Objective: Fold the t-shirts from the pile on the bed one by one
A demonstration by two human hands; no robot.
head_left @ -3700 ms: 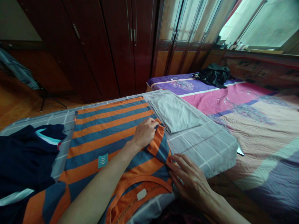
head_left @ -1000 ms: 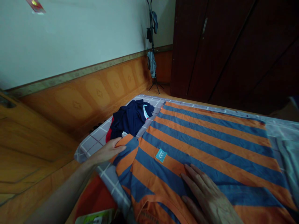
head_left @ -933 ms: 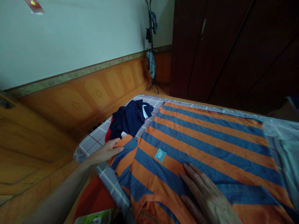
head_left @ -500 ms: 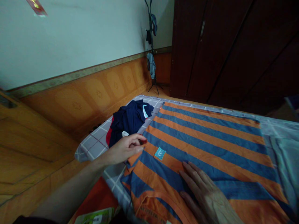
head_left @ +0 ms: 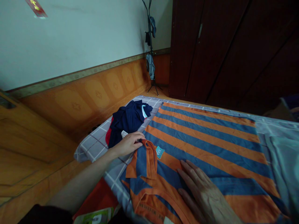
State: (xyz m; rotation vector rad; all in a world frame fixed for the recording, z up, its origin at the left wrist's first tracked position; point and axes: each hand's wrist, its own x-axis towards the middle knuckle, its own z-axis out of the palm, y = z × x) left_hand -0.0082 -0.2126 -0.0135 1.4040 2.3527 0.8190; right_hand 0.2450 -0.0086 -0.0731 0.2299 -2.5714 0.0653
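Note:
An orange and blue striped T-shirt (head_left: 187, 143) lies spread on the bed, its collar towards me and a small turquoise patch (head_left: 160, 152) on its front. My left hand (head_left: 130, 143) pinches the edge of the shirt's sleeve (head_left: 146, 158), which stands partly raised and folded over beside the patch. Flat on the shirt's front rests my right hand (head_left: 201, 189), fingers stretched out and palm down. Just beyond my left hand is a crumpled navy garment (head_left: 129, 119) with a red edge and a white tag.
The bed has a grey checked cover (head_left: 93, 141). Pale fabric (head_left: 285, 158) lies at the right. Near my body are something red (head_left: 100, 196) and a green-yellow packet (head_left: 95, 217). A coat stand (head_left: 151, 46) and a dark wardrobe (head_left: 210, 56) stand behind.
My left hand has taken hold of the sleeve edge and lifted it, turning it inward towards the patch. My right hand stays flat on the shirt.

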